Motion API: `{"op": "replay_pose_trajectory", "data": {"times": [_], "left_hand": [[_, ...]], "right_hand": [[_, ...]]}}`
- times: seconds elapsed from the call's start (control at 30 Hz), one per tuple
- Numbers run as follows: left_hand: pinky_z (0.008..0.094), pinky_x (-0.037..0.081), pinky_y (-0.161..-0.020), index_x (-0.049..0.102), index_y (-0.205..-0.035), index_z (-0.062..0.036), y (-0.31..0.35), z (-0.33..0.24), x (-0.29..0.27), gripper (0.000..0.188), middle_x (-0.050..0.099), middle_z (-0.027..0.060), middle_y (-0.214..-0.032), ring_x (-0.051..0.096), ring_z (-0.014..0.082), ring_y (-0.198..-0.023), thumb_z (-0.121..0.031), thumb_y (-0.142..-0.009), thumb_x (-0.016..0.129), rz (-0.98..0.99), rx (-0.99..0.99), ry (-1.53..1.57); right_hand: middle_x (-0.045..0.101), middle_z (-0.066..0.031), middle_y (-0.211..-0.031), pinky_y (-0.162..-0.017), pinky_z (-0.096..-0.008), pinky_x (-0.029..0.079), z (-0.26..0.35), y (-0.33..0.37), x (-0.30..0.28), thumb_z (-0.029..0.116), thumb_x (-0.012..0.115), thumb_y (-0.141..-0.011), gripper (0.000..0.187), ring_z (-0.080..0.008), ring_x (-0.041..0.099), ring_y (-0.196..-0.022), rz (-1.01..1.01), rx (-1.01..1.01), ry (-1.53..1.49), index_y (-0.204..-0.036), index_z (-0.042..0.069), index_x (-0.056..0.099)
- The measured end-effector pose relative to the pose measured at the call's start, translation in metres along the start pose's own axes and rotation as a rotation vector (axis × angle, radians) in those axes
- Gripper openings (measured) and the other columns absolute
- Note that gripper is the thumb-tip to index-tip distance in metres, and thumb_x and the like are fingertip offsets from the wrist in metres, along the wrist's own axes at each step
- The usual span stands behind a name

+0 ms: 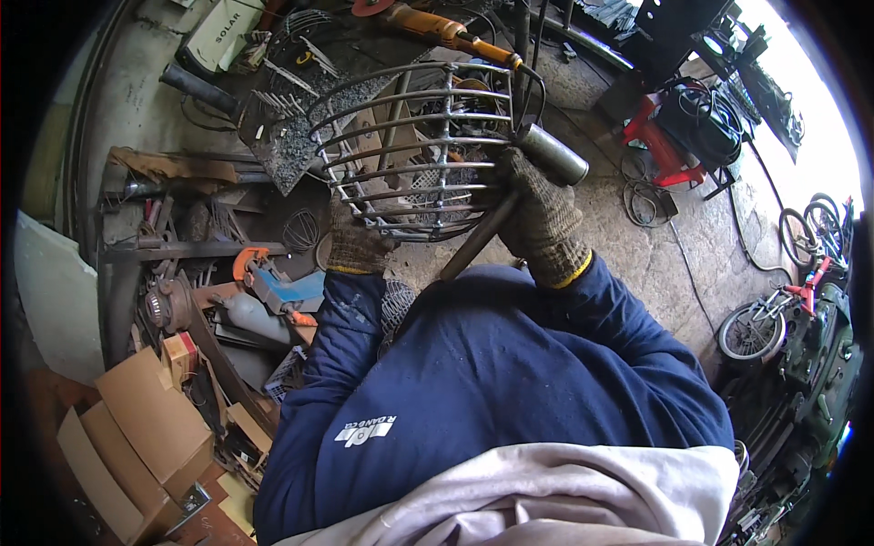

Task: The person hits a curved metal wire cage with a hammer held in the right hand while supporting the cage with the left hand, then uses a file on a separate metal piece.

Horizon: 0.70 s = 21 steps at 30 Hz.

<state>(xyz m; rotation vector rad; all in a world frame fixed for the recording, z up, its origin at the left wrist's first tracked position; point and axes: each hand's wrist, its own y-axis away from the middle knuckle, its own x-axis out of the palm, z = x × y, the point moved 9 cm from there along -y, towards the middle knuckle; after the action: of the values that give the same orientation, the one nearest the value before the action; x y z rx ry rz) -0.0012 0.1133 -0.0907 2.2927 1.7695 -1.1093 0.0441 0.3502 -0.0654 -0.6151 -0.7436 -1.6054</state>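
A rounded cage of bent metal rods [446,146] stands in front of me, its bars curving around welded cross rods. My left hand [358,238], in a worn knitted glove, is closed on the cage's near left edge. My right hand [542,218], gloved too, grips a hammer by its handle [479,238]. The hammer's thick cylindrical metal head [553,154] sticks out just above that fist, beside the cage's right side. Whether the right glove touches the bars I cannot tell. Behind the cage lies an orange angle grinder [446,32] with a reddish disc.
A metal work plate [289,150] with loose rods and grit lies behind the cage. Clamps [264,273] and tools crowd the left, above an open cardboard box [150,428]. On the right are a red stool [655,141] with a cable-draped machine, floor cables [648,202] and a bicycle [756,328].
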Motion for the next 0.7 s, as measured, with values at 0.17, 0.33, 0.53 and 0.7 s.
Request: {"op": "replay_pose_trajectory", "data": {"times": [0.17,0.33,0.53,0.7], "left_hand": [[0.0352,0.054,-0.067,0.058,-0.109,-0.0112,0.017,0.055,0.019,0.034,0.063,0.0042,-0.093,0.062,0.0177,-0.079,-0.038,-0.097,0.042,0.07,-0.395,0.707],[0.0351,0.054,-0.067,0.058,-0.108,-0.0115,0.025,0.028,0.025,0.033,0.063,0.0038,-0.092,0.062,0.0174,-0.079,-0.038,-0.097,0.041,0.026,-0.585,1.21],[0.0349,0.053,-0.067,0.057,-0.106,-0.0118,0.027,0.013,0.025,0.032,0.062,0.0033,-0.09,0.061,0.0171,-0.078,-0.038,-0.097,0.041,0.039,-0.595,1.243],[0.0349,0.053,-0.067,0.057,-0.104,-0.012,0.025,0.007,0.026,0.032,0.061,0.0029,-0.089,0.06,0.0169,-0.077,-0.038,-0.097,0.041,0.052,-0.591,1.251]], "right_hand": [[0.064,-0.0071,-0.09,-0.066,-0.0384,0.057,-0.001,0.0,-0.002,0.014,0.066,-0.087,0.022,-0.0203,0.063,-0.074,-0.034,0.022,-0.033,-0.105,0.004,0.061],[0.064,-0.0077,-0.087,-0.068,-0.0372,0.056,-0.006,-0.002,-0.013,0.011,0.061,-0.084,0.021,-0.0204,0.063,-0.073,-0.068,0.066,-0.106,-0.104,0.003,0.062],[0.065,-0.008,-0.088,-0.074,-0.0387,0.055,-0.007,-0.002,-0.011,0.012,0.062,-0.084,0.021,-0.0221,0.064,-0.079,-0.022,0.08,-0.158,-0.103,0.004,0.063],[0.066,-0.0084,-0.09,-0.079,-0.0419,0.056,-0.006,-0.002,-0.013,0.011,0.063,-0.085,0.02,-0.0243,0.066,-0.083,-0.013,0.083,-0.178,-0.104,0.005,0.063]]}}
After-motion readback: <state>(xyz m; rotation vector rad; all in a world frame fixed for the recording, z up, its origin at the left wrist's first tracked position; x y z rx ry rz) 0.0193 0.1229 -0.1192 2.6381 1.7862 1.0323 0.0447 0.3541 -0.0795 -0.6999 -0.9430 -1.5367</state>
